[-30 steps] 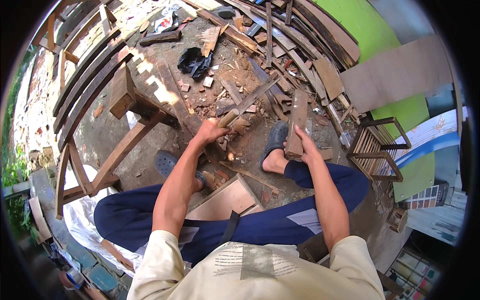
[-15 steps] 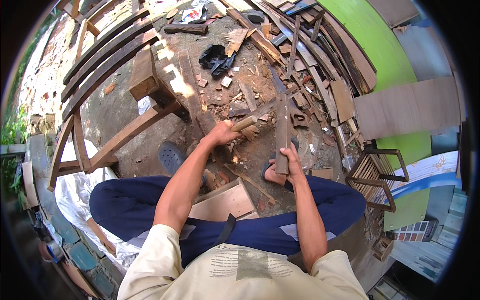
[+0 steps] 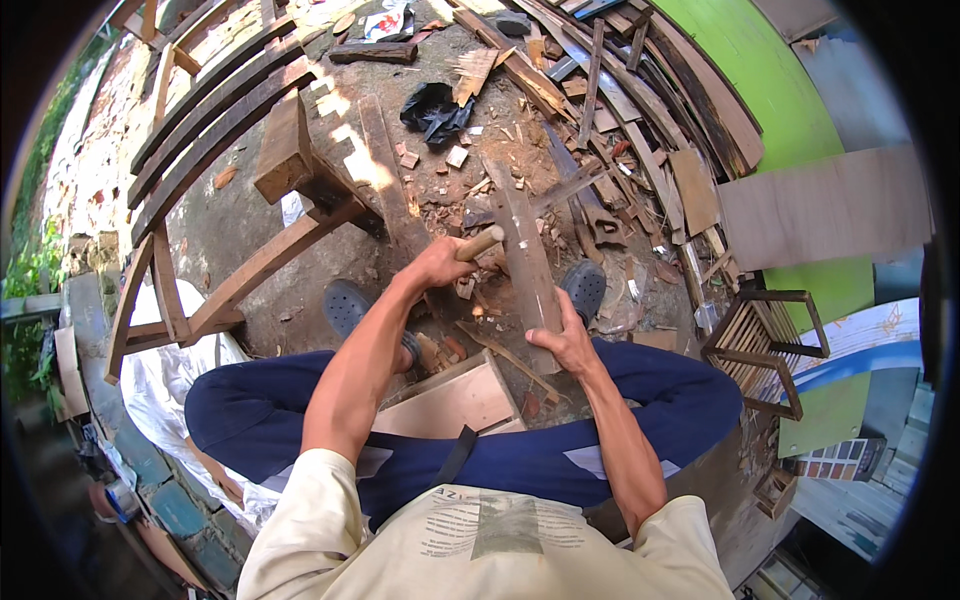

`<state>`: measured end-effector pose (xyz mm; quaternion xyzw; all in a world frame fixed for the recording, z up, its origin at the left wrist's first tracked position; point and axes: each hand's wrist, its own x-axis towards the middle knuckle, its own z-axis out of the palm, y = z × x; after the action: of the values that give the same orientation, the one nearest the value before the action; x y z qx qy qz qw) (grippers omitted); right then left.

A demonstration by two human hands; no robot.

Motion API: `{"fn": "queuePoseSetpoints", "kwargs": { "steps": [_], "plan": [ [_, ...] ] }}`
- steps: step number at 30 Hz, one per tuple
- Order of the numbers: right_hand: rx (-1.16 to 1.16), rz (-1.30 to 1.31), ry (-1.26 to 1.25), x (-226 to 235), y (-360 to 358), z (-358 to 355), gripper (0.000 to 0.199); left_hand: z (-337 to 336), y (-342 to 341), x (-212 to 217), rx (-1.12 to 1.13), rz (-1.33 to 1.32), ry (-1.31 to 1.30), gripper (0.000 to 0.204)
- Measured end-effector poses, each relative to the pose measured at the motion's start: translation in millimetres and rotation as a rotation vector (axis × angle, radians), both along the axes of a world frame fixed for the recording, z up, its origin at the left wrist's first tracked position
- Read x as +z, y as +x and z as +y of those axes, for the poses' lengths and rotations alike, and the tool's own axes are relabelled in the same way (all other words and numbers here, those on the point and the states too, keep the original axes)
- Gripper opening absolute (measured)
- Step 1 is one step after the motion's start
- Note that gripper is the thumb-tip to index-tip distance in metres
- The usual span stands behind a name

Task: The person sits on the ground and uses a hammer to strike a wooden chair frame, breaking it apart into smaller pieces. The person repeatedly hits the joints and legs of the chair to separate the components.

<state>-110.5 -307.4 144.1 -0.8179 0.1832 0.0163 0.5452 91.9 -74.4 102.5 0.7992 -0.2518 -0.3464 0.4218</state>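
In front of me, my left hand (image 3: 437, 264) is closed around a round, pale wooden handle (image 3: 482, 243). The handle's end sticks out toward the board, and the rest of this tool is hidden by the fist. My right hand (image 3: 567, 338) grips the near end of a brown wooden board (image 3: 525, 245), thumb on its upper face. The board points away from me and leans to the left, its far end close to wood scraps on the ground. Below my hands, between my legs, is a pale wooden box-like piece (image 3: 455, 400).
A wooden chair-like frame (image 3: 270, 265) with a thick block (image 3: 285, 160) stands left. Ahead lie a black plastic bag (image 3: 436, 112), chips, and a handsaw (image 3: 600, 228). Planks (image 3: 660, 110) pile up at far right; a small slatted rack (image 3: 765, 350) stands right.
The board has swung left at its far end and turned so its broad face shows. My right hand has shifted slightly left with it. My left hand keeps its grip on the handle.
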Motion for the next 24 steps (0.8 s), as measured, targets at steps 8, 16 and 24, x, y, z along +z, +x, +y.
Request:
{"fn": "queuePoseSetpoints", "kwargs": {
  "steps": [8,16,24],
  "plan": [
    [-0.787,0.019,0.501,16,49,-35,0.065,12,23,0,0.118,0.085,0.110,0.031],
    [-0.084,-0.014,0.186,20,29,-4,0.076,17,-20,15,0.014,0.087,0.058,0.031],
    [-0.692,-0.066,0.352,59,48,-41,0.066,-9,-41,8,0.029,0.049,-0.002,0.029]
  ]
}}
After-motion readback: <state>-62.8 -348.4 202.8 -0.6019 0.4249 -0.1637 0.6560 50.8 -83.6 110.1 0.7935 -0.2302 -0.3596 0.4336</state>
